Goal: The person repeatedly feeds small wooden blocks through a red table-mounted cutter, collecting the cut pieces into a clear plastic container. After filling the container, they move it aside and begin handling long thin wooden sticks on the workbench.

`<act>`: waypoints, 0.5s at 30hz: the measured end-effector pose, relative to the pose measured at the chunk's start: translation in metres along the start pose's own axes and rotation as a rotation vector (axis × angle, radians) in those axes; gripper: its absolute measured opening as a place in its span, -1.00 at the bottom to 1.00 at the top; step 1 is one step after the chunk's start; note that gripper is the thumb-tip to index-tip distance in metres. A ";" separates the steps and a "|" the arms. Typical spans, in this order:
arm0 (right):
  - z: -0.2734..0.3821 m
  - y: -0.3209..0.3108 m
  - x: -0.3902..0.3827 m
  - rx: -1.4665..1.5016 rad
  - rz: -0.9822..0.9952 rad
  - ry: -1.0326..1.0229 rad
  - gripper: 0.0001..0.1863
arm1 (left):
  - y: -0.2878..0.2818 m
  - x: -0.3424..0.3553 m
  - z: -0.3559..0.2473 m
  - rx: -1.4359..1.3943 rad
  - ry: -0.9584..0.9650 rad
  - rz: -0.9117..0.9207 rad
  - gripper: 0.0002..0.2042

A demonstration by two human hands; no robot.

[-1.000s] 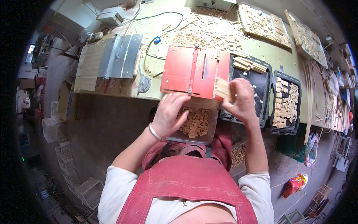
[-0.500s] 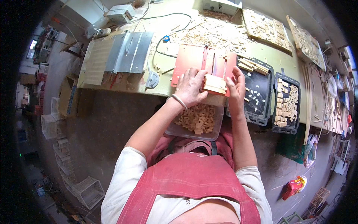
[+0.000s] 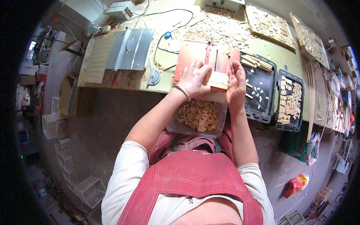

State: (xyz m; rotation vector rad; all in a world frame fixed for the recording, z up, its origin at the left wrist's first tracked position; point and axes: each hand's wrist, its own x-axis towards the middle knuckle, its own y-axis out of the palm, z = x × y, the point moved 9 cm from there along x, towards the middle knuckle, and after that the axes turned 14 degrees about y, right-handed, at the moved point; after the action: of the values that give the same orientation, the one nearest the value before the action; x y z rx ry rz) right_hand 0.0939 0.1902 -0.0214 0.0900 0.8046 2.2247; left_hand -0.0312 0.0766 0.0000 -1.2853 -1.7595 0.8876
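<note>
A short row of pale wood strips [image 3: 217, 79] lies side by side at the near edge of a red saw table [image 3: 184, 56], in front of the slot with its upright blade [image 3: 217, 60]. My left hand [image 3: 195, 79] is closed on the strips' left end, fingers bent and thumb at the near side. At their right end my right hand [image 3: 236, 84] stands on edge with its fingers stretched, palm facing the strips; whether it touches them I cannot tell. Below the table edge, a clear plastic tub [image 3: 222, 125] holds many small wood blocks [image 3: 202, 114].
Right of the saw table stand a black tray [image 3: 264, 108] with sticks and a few pieces, and another black tray [image 3: 279, 125] full of blocks. Wood scraps [image 3: 213, 28] cover the bench behind. To the left are a grey metal saw plate [image 3: 139, 52] and a protractor gauge [image 3: 154, 77].
My right hand has turned more upright, its thumb and fingers drawn away from the strips' end. The left hand's fingers have bent in more around the strips.
</note>
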 end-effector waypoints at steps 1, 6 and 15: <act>0.002 0.005 -0.003 -0.018 0.017 -0.004 -0.42 | -0.002 0.001 -0.001 0.006 0.006 -0.010 -0.45; 0.014 -0.007 -0.012 -0.180 -0.171 -0.097 -0.55 | -0.006 0.002 -0.007 0.046 0.045 -0.043 -0.52; 0.017 -0.018 -0.056 -1.144 -0.367 -0.317 -0.59 | -0.005 0.000 -0.003 0.040 0.048 -0.057 -0.57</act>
State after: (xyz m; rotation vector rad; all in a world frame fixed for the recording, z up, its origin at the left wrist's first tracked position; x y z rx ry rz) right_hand 0.1503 0.1703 -0.0081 -0.2366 -0.6240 1.9311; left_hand -0.0302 0.0755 0.0058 -1.2152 -1.7244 0.8485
